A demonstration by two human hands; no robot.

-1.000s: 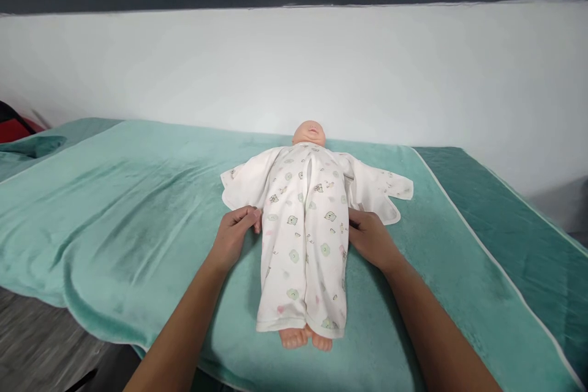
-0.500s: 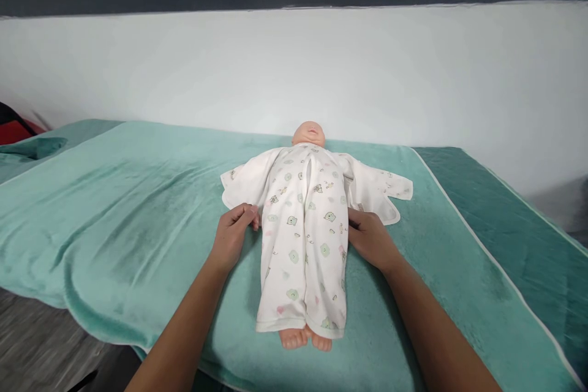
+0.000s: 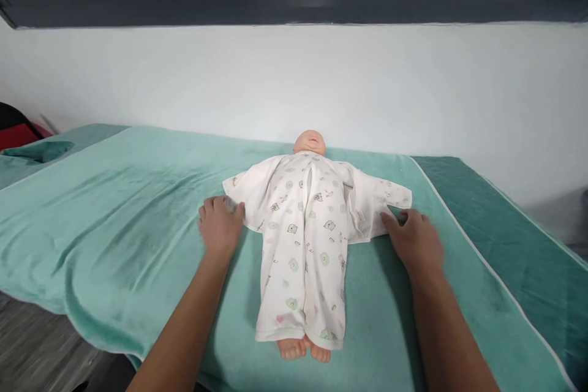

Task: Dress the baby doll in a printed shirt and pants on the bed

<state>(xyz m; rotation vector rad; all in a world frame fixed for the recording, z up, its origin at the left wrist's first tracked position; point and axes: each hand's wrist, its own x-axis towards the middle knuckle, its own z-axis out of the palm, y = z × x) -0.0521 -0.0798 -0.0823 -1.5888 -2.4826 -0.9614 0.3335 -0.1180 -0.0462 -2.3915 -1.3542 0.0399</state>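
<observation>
My left hand [image 3: 220, 226] lies palm down, fingertips at the cuff of the sleeve on my left [image 3: 241, 187]; blur keeps me from telling whether it pinches the cloth. My right hand [image 3: 416, 240] is spread flat and released, fingertips touching the sleeve on my right [image 3: 386, 196]. The doll [image 3: 310, 142], in a printed white romper [image 3: 303, 245], lies face up on the teal blanket [image 3: 114, 208], head toward the wall [image 3: 294, 86].

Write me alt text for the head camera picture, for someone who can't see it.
A baby doll in a white printed sleepsuit lies face up on a teal blanket, bare feet toward the camera. The person's left hand touches the end of one outspread sleeve and the right hand the end of the other. A white wall stands behind.
</observation>
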